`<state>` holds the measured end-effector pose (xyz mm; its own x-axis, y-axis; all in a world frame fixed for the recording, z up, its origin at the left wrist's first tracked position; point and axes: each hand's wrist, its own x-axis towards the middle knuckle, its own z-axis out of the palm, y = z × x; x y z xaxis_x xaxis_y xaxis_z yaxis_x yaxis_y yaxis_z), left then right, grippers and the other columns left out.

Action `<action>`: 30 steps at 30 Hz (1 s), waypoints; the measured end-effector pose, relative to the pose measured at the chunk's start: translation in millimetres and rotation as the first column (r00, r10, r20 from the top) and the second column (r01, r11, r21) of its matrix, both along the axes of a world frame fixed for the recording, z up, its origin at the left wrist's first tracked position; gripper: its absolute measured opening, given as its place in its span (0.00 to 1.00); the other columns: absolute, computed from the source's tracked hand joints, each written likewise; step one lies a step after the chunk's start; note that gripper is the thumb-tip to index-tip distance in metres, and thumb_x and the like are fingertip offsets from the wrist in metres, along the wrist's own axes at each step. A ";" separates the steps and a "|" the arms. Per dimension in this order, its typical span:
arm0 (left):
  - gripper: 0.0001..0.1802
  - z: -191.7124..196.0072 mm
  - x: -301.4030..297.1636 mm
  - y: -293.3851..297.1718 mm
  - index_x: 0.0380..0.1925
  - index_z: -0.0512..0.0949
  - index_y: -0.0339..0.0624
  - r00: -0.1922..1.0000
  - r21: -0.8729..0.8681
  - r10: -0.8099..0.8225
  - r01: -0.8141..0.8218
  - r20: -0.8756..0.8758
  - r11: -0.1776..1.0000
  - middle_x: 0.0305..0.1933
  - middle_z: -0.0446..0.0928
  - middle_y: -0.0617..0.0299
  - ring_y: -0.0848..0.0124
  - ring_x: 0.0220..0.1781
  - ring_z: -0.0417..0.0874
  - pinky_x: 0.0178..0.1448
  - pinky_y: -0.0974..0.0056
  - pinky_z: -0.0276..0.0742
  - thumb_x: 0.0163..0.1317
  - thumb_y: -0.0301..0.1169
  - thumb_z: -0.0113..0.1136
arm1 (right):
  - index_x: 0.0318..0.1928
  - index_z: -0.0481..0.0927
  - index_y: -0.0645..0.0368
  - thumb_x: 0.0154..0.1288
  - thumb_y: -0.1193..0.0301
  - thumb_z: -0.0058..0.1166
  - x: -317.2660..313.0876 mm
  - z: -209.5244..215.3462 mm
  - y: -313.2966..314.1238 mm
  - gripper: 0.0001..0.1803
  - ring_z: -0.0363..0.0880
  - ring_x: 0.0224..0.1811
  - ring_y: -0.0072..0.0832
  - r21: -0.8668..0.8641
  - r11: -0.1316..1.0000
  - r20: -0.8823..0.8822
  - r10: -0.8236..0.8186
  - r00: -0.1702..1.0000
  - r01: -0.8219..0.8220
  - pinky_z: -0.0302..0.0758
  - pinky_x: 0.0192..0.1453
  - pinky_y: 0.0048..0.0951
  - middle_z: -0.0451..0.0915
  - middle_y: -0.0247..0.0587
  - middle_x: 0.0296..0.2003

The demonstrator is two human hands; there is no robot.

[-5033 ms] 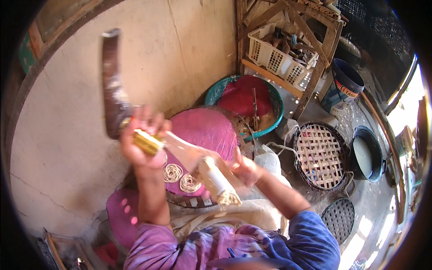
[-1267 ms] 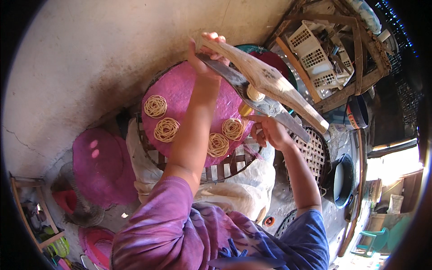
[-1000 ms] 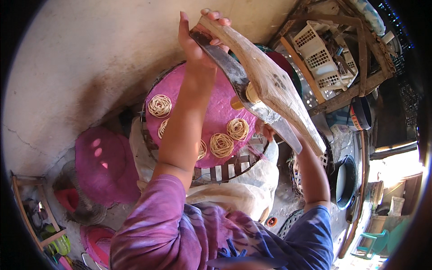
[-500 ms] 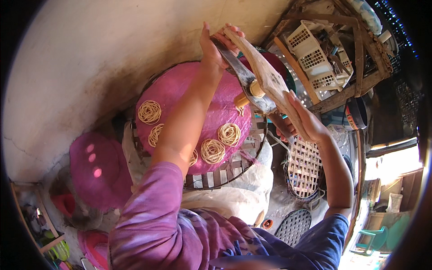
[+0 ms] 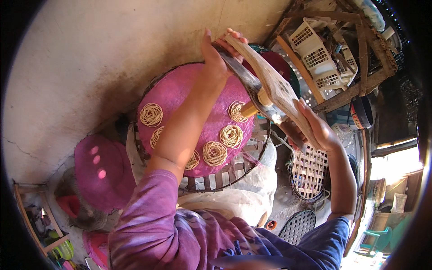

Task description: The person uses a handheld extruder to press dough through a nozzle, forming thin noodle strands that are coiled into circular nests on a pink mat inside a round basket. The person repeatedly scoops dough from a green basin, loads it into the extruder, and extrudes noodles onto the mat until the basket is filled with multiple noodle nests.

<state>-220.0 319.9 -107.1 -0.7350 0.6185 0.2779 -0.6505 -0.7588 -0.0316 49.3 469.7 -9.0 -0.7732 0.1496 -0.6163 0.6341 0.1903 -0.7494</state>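
My left hand (image 5: 225,50) closes around the far end of a two-bar wooden press (image 5: 270,80), fingers over the pale upper bar and palm by the dark lower one. Its near right end is gripped by my right hand (image 5: 315,127). Between the bars sits a pale plunger, and a yellowish cylinder (image 5: 249,109) sticks out below. A noodle coil (image 5: 236,112) lies right by the cylinder's mouth on a round pink cloth (image 5: 184,85). Other coils rest there too, among them one coil (image 5: 231,136) nearer me and one (image 5: 151,114) at the left. My left forearm partly covers two coils.
Under the cloth is a slatted round basket (image 5: 220,182) on a pale sack. Woven baskets (image 5: 308,173) stand on the floor at right. A wooden rack with a white plastic basket (image 5: 315,58) is at the far right, a plaster wall (image 5: 90,67) at left, and pink cloth (image 5: 101,173) below it.
Where only a short strand hung below the cylinder, a full noodle coil now lies on the cloth. The press has shifted slightly toward me and right, still in both hands.
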 end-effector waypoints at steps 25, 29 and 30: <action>0.32 14.5 -35.8 -40.8 0.33 0.77 0.49 0.958 0.138 0.221 -0.197 -0.183 0.971 0.34 0.76 0.62 0.67 0.35 0.74 0.22 0.69 0.67 0.68 0.64 0.37 | 0.65 0.74 0.54 0.78 0.46 0.24 -76.8 -136.7 -8.4 0.34 0.83 0.47 0.43 0.820 0.557 -0.216 0.517 0.828 -0.134 0.78 0.52 0.37 0.82 0.53 0.47; 0.09 73.4 -24.4 -121.8 0.36 0.76 0.50 0.802 0.253 0.353 -0.259 -0.481 0.932 0.37 0.78 0.71 0.75 0.40 0.79 0.41 0.68 0.76 0.66 0.41 0.58 | 0.60 0.77 0.55 0.74 0.57 0.48 -58.7 -130.1 -13.7 0.22 0.74 0.62 0.47 0.714 0.697 -0.410 0.482 0.775 -0.056 0.70 0.64 0.39 0.75 0.56 0.59; 0.13 85.1 -14.8 -145.8 0.34 0.76 0.50 0.800 0.266 0.354 -0.251 -0.484 0.931 0.36 0.77 0.72 0.73 0.40 0.78 0.36 0.69 0.75 0.69 0.45 0.52 | 0.55 0.79 0.55 0.68 0.63 0.50 -50.2 -130.3 -15.8 0.18 0.75 0.58 0.46 0.607 0.794 -0.509 0.412 0.756 -0.024 0.71 0.61 0.40 0.75 0.54 0.53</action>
